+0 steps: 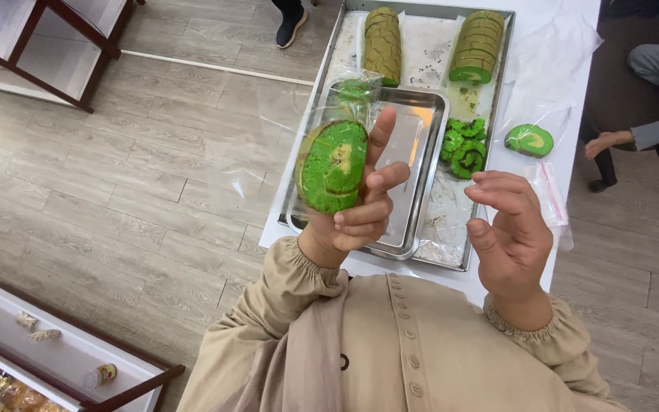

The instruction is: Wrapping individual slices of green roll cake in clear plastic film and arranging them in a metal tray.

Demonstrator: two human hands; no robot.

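A green roll-cake slice held up in its clear wrapper over the steel tray

The left hand (352,217) had its grip closed on the wrapped green slice (332,165), raised above the small steel tray (421,133) on the white worktop (566,99). The right hand (509,236) hovered just right of that tray, fingers loosely curled, grasping nothing. Beyond the tray lay two sliced rolls (476,47)

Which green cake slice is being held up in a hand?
The round green swirl slice in clear wrap, in the left hand. The other wrapped slice lies on the white table.
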